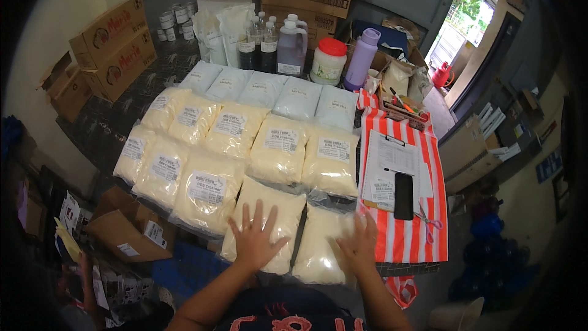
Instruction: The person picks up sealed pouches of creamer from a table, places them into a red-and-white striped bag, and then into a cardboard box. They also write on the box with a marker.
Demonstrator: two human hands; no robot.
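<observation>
My left hand lies flat with spread fingers on a clear bag of pale yellow powder that shows no label. Beside it, my right hand rests on the right side of a second unlabelled powder bag, its fingers apart. Neither hand grips anything. Several similar bags with white labels lie in rows beyond and to the left, among them a labelled powder bag just left of my left hand. Behind them is a row of whitish packs.
Right of the bags, a red-and-white striped cloth bears a clipboard, a black phone and pink-handled scissors. Bottles, a red-lidded jar and a purple flask stand behind. An open carton sits lower left.
</observation>
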